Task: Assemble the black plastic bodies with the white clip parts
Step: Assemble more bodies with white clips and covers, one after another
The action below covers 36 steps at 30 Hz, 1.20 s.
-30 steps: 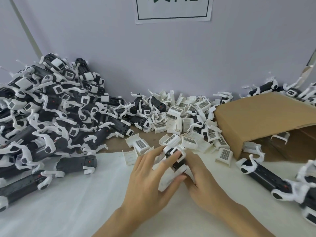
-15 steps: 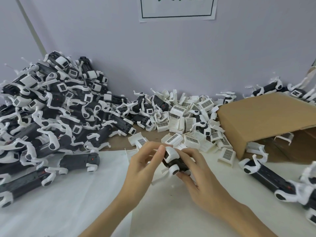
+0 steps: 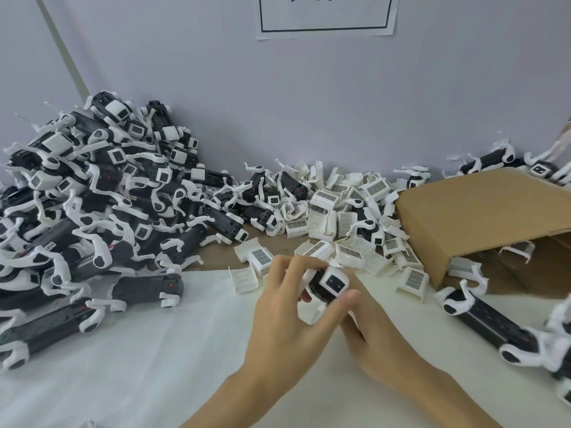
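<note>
- Head view: my left hand (image 3: 285, 316) and right hand (image 3: 367, 332) meet over the white sheet (image 3: 154, 350), both wrapped round one black body (image 3: 318, 287).
- Left fingers curl over the top of the body; the left thumb (image 3: 336, 307) presses along its near side, against a white clip part (image 3: 309, 313) hanging below.
- Right hand sits behind and under the left, fingers curled round the lower end of the body; its fingertips are mostly hidden.
- The body's end faces me, capped by a white square face (image 3: 335, 281) with a dark window.
- The body is lifted off the sheet, just in front of the loose white clips (image 3: 340, 211) with barcode labels.
- Left of my hands: a tall heap of assembled units (image 3: 92, 196), black with white arms.
- Right: a tipped cardboard box (image 3: 482, 217), mouth open toward me.
- Near right: one long black unit (image 3: 491, 319) lying on the sheet.
- A framed paper sign (image 3: 324, 15) on the wall behind.
</note>
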### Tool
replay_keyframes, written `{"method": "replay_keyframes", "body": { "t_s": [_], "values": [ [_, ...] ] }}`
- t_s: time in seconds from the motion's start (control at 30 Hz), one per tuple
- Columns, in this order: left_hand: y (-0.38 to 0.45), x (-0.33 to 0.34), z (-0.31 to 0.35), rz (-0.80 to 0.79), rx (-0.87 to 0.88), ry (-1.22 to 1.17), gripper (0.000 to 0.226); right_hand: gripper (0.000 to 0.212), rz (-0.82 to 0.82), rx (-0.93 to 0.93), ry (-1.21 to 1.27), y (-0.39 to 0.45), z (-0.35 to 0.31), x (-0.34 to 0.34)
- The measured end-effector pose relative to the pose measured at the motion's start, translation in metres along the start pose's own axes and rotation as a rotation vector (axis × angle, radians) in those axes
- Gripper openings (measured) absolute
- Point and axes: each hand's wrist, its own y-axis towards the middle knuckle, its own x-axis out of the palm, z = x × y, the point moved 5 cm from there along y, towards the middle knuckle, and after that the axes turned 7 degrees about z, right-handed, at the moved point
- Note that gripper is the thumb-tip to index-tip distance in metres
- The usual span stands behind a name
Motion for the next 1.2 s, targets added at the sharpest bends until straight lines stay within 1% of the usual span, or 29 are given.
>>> {"method": "replay_keyframes", "body": {
  "t_s": [0.07,0.1,0.17,0.23,0.3,0.33,0.37,0.43,0.47,0.53,0.57,0.63,0.7,0.77,0.83,0.9,0.97,1.0,1.03,1.1,1.13,1.17,1.2],
  "values": [
    [0.005,-0.001,-0.001,0.005,-0.077,-0.082,0.020,0.068,-0.025,0.032,-0.011,-0.003,0.003,0.003],
    [0.008,-0.002,-0.003,0.003,-0.097,-0.093,0.020,0.066,-0.035,0.053,-0.007,-0.004,0.003,0.005],
    [0.013,-0.006,-0.009,-0.012,-0.123,-0.092,0.024,0.050,-0.020,0.105,0.002,-0.004,0.003,0.006],
    [0.016,-0.009,-0.017,-0.049,-0.134,-0.038,0.030,0.038,0.049,0.170,0.011,-0.002,0.005,0.001],
    [0.017,-0.009,-0.022,-0.099,-0.090,0.069,0.037,0.033,0.095,0.224,0.019,-0.002,0.007,-0.003],
    [0.017,-0.007,-0.025,-0.109,-0.077,0.084,0.039,0.031,0.100,0.239,0.016,-0.002,0.007,-0.004],
    [0.018,-0.007,-0.029,-0.101,-0.083,0.070,0.039,0.030,0.103,0.250,0.010,-0.002,0.007,-0.004],
    [0.020,-0.010,-0.037,-0.065,-0.151,-0.036,0.034,0.029,0.117,0.281,0.013,-0.002,0.010,-0.004],
    [0.021,-0.012,-0.042,-0.058,-0.194,-0.114,0.033,0.031,0.116,0.310,0.041,-0.002,0.012,-0.004],
    [0.021,-0.017,-0.049,-0.052,-0.239,-0.255,0.034,0.044,0.076,0.414,0.189,-0.001,0.017,-0.003],
    [0.020,-0.018,-0.050,-0.050,-0.246,-0.309,0.034,0.051,0.046,0.476,0.283,-0.001,0.019,-0.001],
    [0.019,-0.019,-0.051,-0.049,-0.256,-0.367,0.032,0.056,0.018,0.550,0.409,0.001,0.020,0.001],
    [0.019,-0.019,-0.053,-0.058,-0.288,-0.360,0.036,0.057,0.076,0.557,0.449,0.004,0.019,0.000],
    [0.018,-0.018,-0.056,-0.064,-0.366,-0.319,0.045,0.058,0.179,0.528,0.432,0.005,0.016,-0.006],
    [0.017,-0.015,-0.056,-0.095,-0.417,-0.325,0.047,0.067,0.229,0.472,0.408,0.004,0.013,-0.012],
    [0.017,-0.013,-0.053,-0.102,-0.368,-0.344,0.040,0.076,0.206,0.423,0.412,0.003,0.010,-0.014],
    [0.019,-0.016,-0.050,-0.121,-0.279,-0.336,0.036,0.082,0.147,0.374,0.363,0.003,0.009,-0.015],
    [0.021,-0.017,-0.051,-0.157,-0.219,-0.305,0.040,0.084,0.119,0.352,0.317,0.004,0.009,-0.016],
    [0.023,-0.020,-0.054,-0.200,-0.148,-0.241,0.049,0.087,0.094,0.335,0.263,0.004,0.010,-0.018],
    [0.024,-0.025,-0.060,-0.278,-0.005,-0.067,0.073,0.095,0.044,0.298,0.140,0.005,0.013,-0.020],
    [0.023,-0.026,-0.063,-0.312,0.051,0.022,0.081,0.098,0.022,0.273,0.069,0.005,0.014,-0.020],
    [0.022,-0.026,-0.065,-0.324,0.111,0.112,0.082,0.099,0.006,0.243,-0.006,0.004,0.014,-0.020],
    [0.021,-0.026,-0.066,-0.306,0.184,0.192,0.079,0.098,-0.002,0.210,-0.075,0.003,0.014,-0.019]
  ]
}}
